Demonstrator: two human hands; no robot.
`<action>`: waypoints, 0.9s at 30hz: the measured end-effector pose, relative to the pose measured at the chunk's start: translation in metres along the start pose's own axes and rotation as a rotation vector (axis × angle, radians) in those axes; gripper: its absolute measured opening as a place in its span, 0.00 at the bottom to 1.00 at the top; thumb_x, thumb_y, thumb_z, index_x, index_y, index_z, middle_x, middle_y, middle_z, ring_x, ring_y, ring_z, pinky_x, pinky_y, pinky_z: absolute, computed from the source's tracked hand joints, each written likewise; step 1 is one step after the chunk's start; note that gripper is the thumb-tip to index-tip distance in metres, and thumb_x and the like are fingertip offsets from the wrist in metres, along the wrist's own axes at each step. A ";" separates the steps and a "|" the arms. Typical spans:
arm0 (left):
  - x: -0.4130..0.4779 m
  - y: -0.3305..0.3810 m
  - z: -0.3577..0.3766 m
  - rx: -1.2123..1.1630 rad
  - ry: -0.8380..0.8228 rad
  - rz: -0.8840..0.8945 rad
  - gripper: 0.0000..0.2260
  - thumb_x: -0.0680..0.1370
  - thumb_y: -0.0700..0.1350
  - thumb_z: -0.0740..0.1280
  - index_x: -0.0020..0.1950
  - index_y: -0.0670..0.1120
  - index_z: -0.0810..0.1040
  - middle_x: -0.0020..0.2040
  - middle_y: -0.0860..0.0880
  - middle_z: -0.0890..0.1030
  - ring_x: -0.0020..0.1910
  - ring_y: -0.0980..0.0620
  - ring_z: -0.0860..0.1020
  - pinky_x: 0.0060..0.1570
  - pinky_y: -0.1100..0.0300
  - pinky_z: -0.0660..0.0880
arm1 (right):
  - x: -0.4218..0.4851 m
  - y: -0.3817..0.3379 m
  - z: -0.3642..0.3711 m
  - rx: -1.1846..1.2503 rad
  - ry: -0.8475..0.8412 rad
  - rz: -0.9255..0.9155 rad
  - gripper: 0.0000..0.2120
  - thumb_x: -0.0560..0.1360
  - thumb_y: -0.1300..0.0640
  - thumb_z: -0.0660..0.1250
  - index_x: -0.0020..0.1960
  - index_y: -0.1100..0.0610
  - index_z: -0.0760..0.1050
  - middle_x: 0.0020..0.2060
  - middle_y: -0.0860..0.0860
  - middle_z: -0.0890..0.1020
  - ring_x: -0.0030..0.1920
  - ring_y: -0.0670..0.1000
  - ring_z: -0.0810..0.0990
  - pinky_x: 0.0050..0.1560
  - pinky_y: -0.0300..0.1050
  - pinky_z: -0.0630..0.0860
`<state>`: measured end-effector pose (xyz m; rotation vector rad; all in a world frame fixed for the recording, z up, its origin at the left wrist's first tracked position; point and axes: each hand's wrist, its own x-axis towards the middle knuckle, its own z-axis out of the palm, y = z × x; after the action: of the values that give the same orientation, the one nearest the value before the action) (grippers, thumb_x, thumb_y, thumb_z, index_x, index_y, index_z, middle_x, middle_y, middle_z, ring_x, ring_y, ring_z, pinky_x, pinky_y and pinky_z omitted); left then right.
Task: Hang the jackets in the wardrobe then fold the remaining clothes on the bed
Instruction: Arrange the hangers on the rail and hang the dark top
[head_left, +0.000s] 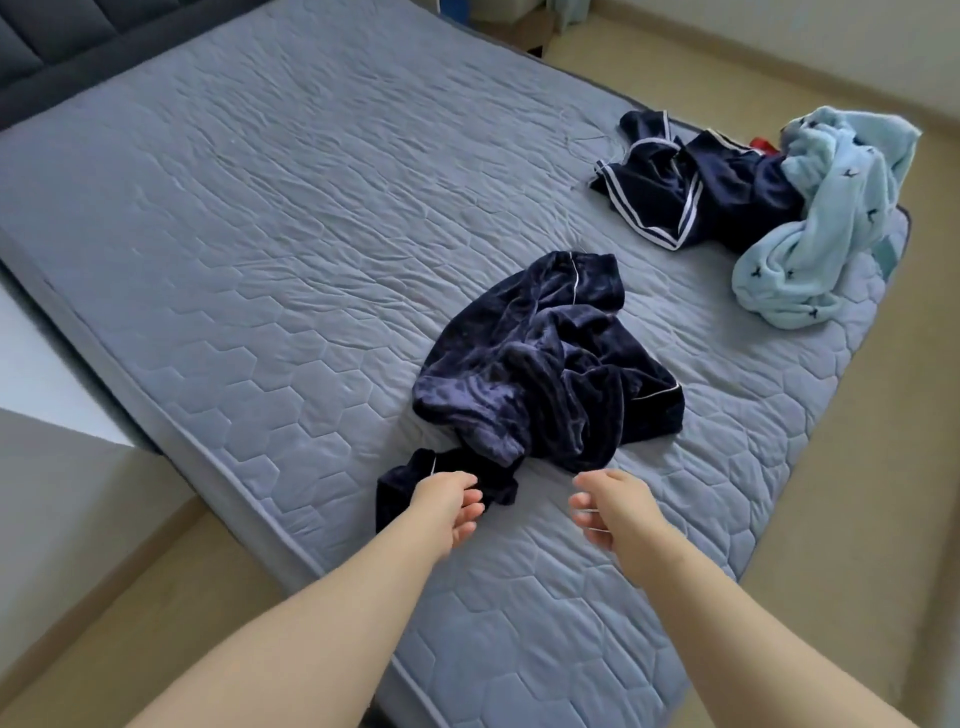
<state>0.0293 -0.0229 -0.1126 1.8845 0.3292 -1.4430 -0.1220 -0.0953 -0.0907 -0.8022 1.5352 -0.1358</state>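
Observation:
A crumpled navy velvet garment (540, 364) with thin white piping lies on the grey quilted bed (260, 234), near its front edge. My left hand (449, 506) hovers over the garment's nearest end, fingers loosely curled, holding nothing. My right hand (608, 509) is just to the right over bare mattress, fingers relaxed and empty. Further back right lies a navy garment with white stripes (696, 192), and beside it a light blue fleece garment (826, 218) at the bed's corner.
A dark padded headboard (47, 41) runs along the far left. Beige floor (883, 467) surrounds the bed on the right and front. A white surface (36, 374) sits to the left. A small red item (762, 144) peeks out between the far clothes.

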 end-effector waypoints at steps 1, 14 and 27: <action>0.012 0.007 0.002 -0.009 0.011 -0.001 0.06 0.79 0.42 0.62 0.42 0.45 0.73 0.38 0.50 0.75 0.33 0.55 0.73 0.32 0.63 0.69 | 0.010 -0.005 0.004 0.009 0.006 0.011 0.04 0.78 0.61 0.60 0.44 0.56 0.70 0.30 0.51 0.72 0.27 0.48 0.67 0.30 0.39 0.62; 0.131 0.043 0.084 -0.015 0.078 0.088 0.20 0.77 0.39 0.62 0.68 0.37 0.65 0.57 0.39 0.78 0.29 0.53 0.66 0.27 0.64 0.63 | 0.075 0.029 0.006 0.203 0.059 0.108 0.05 0.77 0.63 0.60 0.43 0.58 0.71 0.29 0.51 0.71 0.27 0.48 0.65 0.26 0.37 0.60; 0.141 0.046 0.070 0.007 -0.061 0.056 0.12 0.79 0.41 0.62 0.61 0.40 0.73 0.39 0.47 0.71 0.34 0.54 0.69 0.36 0.65 0.67 | 0.054 0.054 0.021 0.239 0.055 0.125 0.03 0.76 0.63 0.61 0.44 0.58 0.72 0.28 0.52 0.72 0.26 0.48 0.67 0.27 0.38 0.62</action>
<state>0.0533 -0.1336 -0.2313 1.8365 0.2406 -1.4620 -0.1202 -0.0773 -0.1673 -0.5163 1.5816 -0.2460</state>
